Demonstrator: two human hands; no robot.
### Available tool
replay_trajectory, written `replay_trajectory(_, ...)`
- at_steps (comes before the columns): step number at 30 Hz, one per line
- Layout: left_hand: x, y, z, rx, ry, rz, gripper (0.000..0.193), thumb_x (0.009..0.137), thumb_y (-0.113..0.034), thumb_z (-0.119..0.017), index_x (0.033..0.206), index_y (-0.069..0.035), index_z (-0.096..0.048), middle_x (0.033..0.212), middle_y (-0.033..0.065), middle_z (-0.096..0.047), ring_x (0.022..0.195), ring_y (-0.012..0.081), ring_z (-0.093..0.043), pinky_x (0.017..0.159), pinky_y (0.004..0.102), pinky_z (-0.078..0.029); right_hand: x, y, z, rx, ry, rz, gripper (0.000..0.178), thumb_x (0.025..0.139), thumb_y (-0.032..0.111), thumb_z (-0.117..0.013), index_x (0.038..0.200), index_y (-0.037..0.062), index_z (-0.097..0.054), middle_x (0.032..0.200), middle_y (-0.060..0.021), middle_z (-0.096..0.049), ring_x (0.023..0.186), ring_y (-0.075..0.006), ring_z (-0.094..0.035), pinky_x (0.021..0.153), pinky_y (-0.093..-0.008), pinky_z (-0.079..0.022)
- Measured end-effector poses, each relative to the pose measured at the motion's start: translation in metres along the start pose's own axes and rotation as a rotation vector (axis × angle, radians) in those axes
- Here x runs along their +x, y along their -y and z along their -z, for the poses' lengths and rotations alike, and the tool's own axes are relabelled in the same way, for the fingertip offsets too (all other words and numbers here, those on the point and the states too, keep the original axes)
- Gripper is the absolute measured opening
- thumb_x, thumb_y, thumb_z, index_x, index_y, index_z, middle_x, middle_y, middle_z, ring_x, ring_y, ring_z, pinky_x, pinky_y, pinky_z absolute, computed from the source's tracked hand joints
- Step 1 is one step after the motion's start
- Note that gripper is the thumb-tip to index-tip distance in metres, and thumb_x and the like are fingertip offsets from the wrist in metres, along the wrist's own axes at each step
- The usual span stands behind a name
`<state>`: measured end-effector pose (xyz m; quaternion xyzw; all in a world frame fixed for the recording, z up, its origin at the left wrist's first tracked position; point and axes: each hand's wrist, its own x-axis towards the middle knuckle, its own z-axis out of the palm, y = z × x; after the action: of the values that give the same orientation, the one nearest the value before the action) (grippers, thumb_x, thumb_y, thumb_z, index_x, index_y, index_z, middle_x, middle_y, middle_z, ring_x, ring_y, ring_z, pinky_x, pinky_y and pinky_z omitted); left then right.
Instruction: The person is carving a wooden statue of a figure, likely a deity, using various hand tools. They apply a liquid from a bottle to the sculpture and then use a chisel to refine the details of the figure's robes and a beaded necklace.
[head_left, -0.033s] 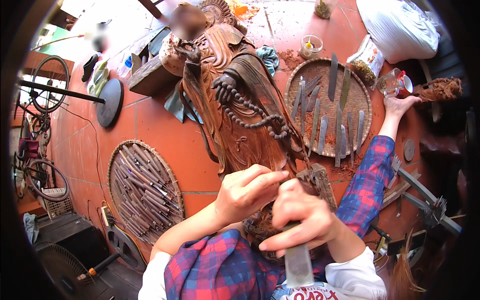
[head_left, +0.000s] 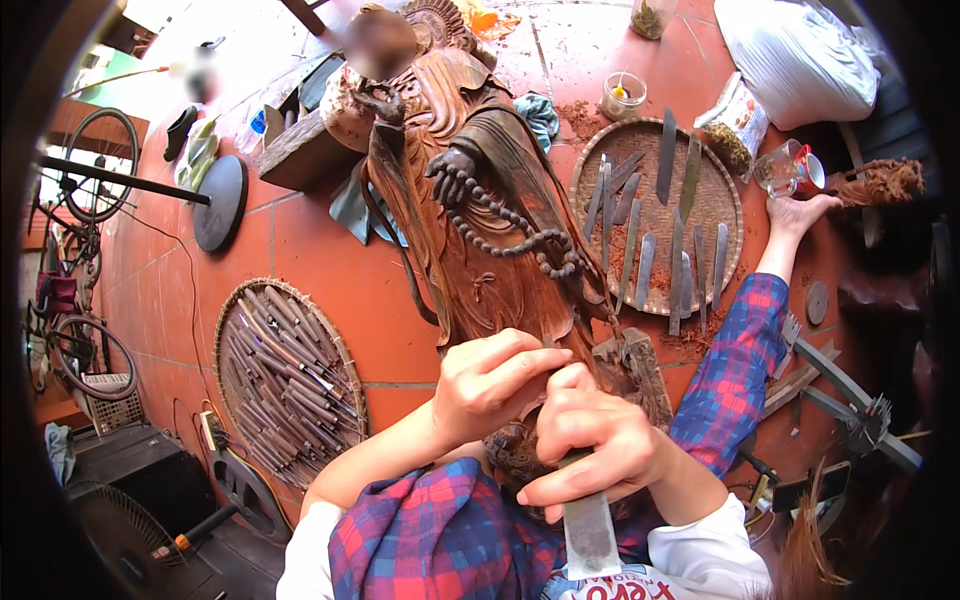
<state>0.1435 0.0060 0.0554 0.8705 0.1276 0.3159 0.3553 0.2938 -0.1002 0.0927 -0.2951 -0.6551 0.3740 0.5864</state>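
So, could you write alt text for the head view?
A person's right hand holds a flat metal strip, left hand beside it, near a carved wooden statue. Woven trays of handled tools and flat blades flank the statue.

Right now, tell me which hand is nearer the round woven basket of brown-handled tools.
Left. The bare left hand is to the right of the round woven basket, apart from it; the bare right hand is farther right, beyond the left hand.

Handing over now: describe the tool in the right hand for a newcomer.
Find the carved wooden statue. At its lower end, the right hand grips a flat grey tool. Unlike the loose blades on the round woven tray, this one is held.
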Motion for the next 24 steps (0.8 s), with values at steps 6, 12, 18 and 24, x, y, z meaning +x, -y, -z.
replay_trajectory(6, 0.000, 0.019, 0.006, 0.123, -0.149, -0.160, 0.028, 0.072, -0.009, -0.076, 0.099, -0.003, -0.075, 0.080, 0.0072, -0.069, 0.065, 0.0201, -0.068, 0.056, 0.0306, -0.056, -0.004, -0.003, -0.001, -0.355, -0.092, -0.137, 0.039, 0.062, 0.041, -0.086, 0.071, 0.0076, -0.068, 0.084, -0.0025, -0.063, 0.091, -0.0259, -0.065, 0.092, -0.0483, -0.052)
replay_trajectory(12, 0.005, 0.028, 0.007, 0.185, -0.196, -0.165, 0.029, 0.069, -0.008, -0.075, 0.097, -0.003, -0.075, 0.082, 0.0072, -0.070, 0.067, 0.0189, -0.069, 0.057, 0.0293, -0.056, 0.000, -0.009, 0.003, -0.934, -0.061, -0.178, 0.035, 0.072, 0.035, -0.079, 0.091, 0.0072, -0.071, 0.118, -0.0065, -0.065, 0.114, -0.0308, -0.058, 0.093, -0.0498, -0.050)
replay_trajectory(18, 0.005, 0.034, 0.005, 0.130, -0.213, -0.085, 0.026, 0.069, -0.009, -0.079, 0.094, -0.005, -0.076, 0.082, 0.0058, -0.070, 0.067, 0.0193, -0.069, 0.058, 0.0298, -0.056, 0.009, -0.021, -0.005, -0.247, 0.012, -0.146, 0.048, 0.062, 0.047, -0.088, 0.062, 0.0106, -0.057, 0.068, 0.0014, -0.047, 0.074, -0.0224, -0.055, 0.094, -0.0484, -0.047)
replay_trajectory(24, 0.007, 0.040, 0.006, 0.135, -0.235, 0.084, 0.028, 0.063, -0.008, -0.081, 0.091, -0.009, -0.077, 0.076, 0.0024, -0.062, 0.069, 0.0198, -0.061, 0.060, 0.0320, -0.049, 0.020, -0.045, -0.007, -0.322, -0.035, -0.131, 0.051, 0.066, 0.045, -0.085, 0.059, 0.0101, -0.049, 0.067, -0.0012, -0.042, 0.072, -0.0245, -0.050, 0.086, -0.0447, -0.045)
